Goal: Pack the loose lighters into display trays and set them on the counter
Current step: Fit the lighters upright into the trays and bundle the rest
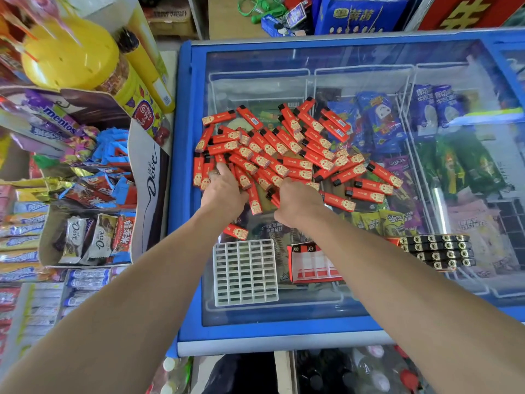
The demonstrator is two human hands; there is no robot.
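While both hands dig into the lighters, we risk scattering them.
Our left hand and right hand curl into the heap's near edge on the smooth freezer lid; a hasty scoop could send lighters sliding past the empty white tray. We cannot tell how many each hand holds.

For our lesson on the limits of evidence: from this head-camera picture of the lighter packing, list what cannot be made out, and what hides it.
- Fingertips of left hand and right hand: buried among the loose lighters.
- Print on the lighters: too small.
- Red tray: right forearm covers part.
- Whether the white grid tray holds any lighters: appears empty, uncertain.
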